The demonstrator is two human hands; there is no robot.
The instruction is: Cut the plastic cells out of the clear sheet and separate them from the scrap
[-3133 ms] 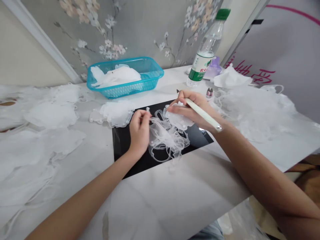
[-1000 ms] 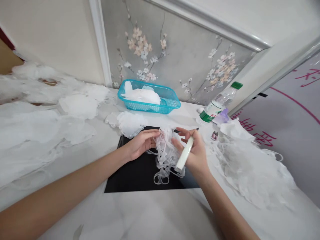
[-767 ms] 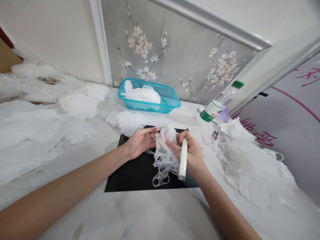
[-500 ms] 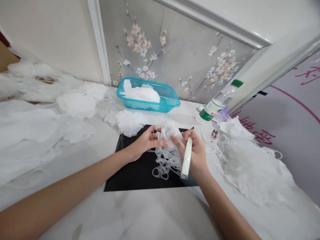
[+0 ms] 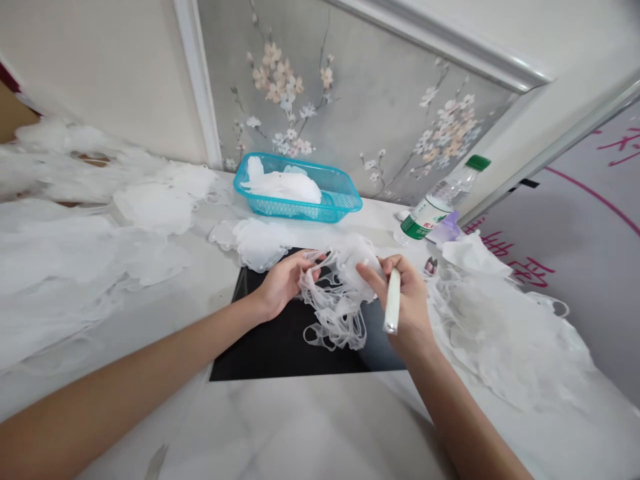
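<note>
My left hand (image 5: pixel 280 290) is closed on a bunch of thin, translucent white strands (image 5: pixel 340 323), which hang in loops over the black mat (image 5: pixel 255 353). Thumb and fingers of my right hand (image 5: pixel 411 303) grip a soft white piece with a wavy edge (image 5: pixel 354 260). The strands appear joined to that piece, though the tangle hides where. A pale, stick-like handle (image 5: pixel 393 303) also rests in my right hand, its blunt end towards me; its other end is hidden by the fingers.
Behind the mat stands a blue plastic basket (image 5: pixel 300 212) holding white pieces. More white pieces (image 5: pixel 263 243) lie beside the mat, with large heaps at left (image 5: pixel 55 267) and right (image 5: pixel 510 340). A green-capped bottle (image 5: pixel 433 207) stands back right, near a small dark object (image 5: pixel 431 266).
My right hand has moved right with the white piece, and the handle has swung more upright. My left fingers have closed round the strands, which now stretch between the hands.
</note>
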